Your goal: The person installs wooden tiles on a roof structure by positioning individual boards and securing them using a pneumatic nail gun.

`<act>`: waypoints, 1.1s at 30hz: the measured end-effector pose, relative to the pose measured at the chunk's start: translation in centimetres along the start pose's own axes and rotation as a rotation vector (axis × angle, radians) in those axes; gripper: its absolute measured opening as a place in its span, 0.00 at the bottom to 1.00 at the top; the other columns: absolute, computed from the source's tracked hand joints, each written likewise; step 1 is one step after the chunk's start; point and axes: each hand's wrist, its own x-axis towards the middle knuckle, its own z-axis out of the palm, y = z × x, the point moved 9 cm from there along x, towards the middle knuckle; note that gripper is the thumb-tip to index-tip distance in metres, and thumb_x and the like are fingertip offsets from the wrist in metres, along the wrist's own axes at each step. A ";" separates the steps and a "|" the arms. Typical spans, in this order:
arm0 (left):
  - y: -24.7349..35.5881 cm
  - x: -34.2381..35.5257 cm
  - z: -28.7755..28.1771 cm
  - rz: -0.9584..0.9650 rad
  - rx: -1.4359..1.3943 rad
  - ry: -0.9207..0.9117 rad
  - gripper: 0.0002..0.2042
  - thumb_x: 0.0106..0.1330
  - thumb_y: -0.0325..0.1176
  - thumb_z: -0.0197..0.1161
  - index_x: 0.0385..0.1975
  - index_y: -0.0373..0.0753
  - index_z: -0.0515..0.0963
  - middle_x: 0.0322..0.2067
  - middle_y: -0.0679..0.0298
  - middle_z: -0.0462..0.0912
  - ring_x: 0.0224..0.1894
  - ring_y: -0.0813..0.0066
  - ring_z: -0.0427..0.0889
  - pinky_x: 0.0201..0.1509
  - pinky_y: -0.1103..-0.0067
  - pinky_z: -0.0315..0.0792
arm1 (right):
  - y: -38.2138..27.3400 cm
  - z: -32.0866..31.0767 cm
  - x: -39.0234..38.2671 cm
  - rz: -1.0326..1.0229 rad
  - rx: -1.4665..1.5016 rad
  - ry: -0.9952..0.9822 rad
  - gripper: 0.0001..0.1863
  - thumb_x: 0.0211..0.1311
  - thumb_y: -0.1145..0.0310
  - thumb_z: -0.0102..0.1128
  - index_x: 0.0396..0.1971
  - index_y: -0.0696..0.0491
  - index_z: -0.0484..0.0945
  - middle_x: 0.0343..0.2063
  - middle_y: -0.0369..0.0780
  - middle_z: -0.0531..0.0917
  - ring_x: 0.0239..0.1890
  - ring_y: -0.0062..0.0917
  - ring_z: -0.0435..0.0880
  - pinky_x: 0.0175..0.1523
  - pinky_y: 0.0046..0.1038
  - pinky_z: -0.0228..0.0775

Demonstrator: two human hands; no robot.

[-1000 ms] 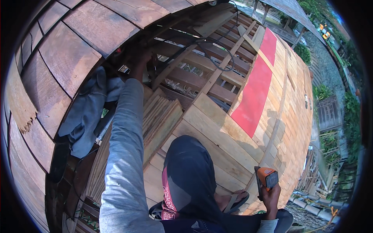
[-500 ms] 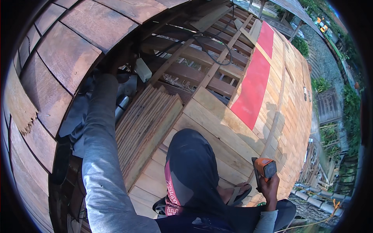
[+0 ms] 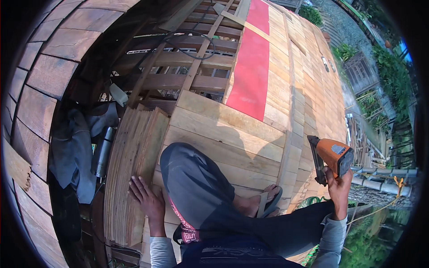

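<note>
From the head view, there is no box, bucket or bag to see, so nothing sits inside anything.

The left hand (image 3: 146,199) is open and flat. Its fingers are spread and they rest on top of a stack of thin wooden slats (image 3: 129,174). It holds nothing; it only presses down on the wood. The stack runs up and away from this hand. Past the far side of the stack, away from the hand, lies a grey cloth (image 3: 73,152) with a shiny metal flask (image 3: 103,152) next to it.

The right hand (image 3: 338,190) is closed tight around the handle of an orange nail gun (image 3: 333,156). The gun sticks up above the hand. It is well apart from the left hand, with the person's bent knee in dark trousers (image 3: 196,187) between the two hands. A foot in a sandal (image 3: 268,203) rests on the plank roof (image 3: 250,134), between the knee and the right hand. Further up from both hands is a red strip (image 3: 250,73) on the planks.

Half a second ago the left arm was stretched far out toward the grey cloth. Now it has come back, and the hand lies on the slats close to the knee. The nail gun is held a bit higher than before.
</note>
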 end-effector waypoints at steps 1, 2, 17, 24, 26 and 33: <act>-0.4 -1.0 0.5 -0.013 0.039 -0.016 0.38 0.69 0.38 0.64 0.77 0.29 0.59 0.81 0.41 0.49 0.84 0.37 0.43 0.84 0.45 0.38 | 0.7 0.2 0.1 0.174 0.093 -0.030 0.11 0.67 0.80 0.68 0.48 0.64 0.84 0.38 0.44 0.87 0.34 0.22 0.88 0.34 0.26 0.86; -0.2 -1.5 1.0 -0.028 0.066 -0.023 0.39 0.70 0.38 0.63 0.78 0.28 0.57 0.82 0.40 0.48 0.84 0.37 0.42 0.85 0.44 0.36 | 1.6 -0.2 0.0 0.223 0.142 0.000 0.11 0.67 0.80 0.68 0.48 0.64 0.84 0.38 0.43 0.87 0.34 0.21 0.88 0.34 0.26 0.85; 1.7 -3.1 0.3 0.218 0.291 -0.109 0.40 0.79 0.50 0.53 0.79 0.25 0.51 0.77 0.32 0.54 0.80 0.30 0.52 0.84 0.45 0.47 | 5.1 -7.8 -4.4 0.086 0.117 0.111 0.30 0.53 0.81 0.70 0.60 0.58 0.80 0.62 0.50 0.81 0.61 0.47 0.85 0.64 0.38 0.80; 0.5 -6.1 2.0 0.007 0.043 -0.036 0.45 0.75 0.54 0.58 0.81 0.31 0.49 0.78 0.34 0.55 0.78 0.31 0.55 0.81 0.45 0.51 | 3.7 -8.2 -4.8 0.042 0.096 0.135 0.34 0.48 0.83 0.69 0.61 0.57 0.80 0.66 0.49 0.79 0.65 0.45 0.83 0.67 0.37 0.79; -0.1 -6.3 1.4 0.023 0.075 -0.012 0.45 0.74 0.54 0.59 0.80 0.30 0.51 0.78 0.34 0.55 0.78 0.31 0.55 0.81 0.44 0.50 | 3.4 -8.0 -4.7 0.046 0.098 0.133 0.34 0.48 0.83 0.69 0.61 0.57 0.80 0.66 0.49 0.79 0.64 0.45 0.83 0.67 0.37 0.79; -2.1 -6.8 2.2 0.166 0.188 0.118 0.45 0.72 0.55 0.63 0.77 0.27 0.56 0.77 0.33 0.58 0.79 0.30 0.56 0.80 0.38 0.50 | 2.2 -8.2 -3.8 0.088 0.147 0.160 0.29 0.50 0.81 0.75 0.57 0.57 0.82 0.57 0.49 0.85 0.58 0.43 0.87 0.62 0.35 0.81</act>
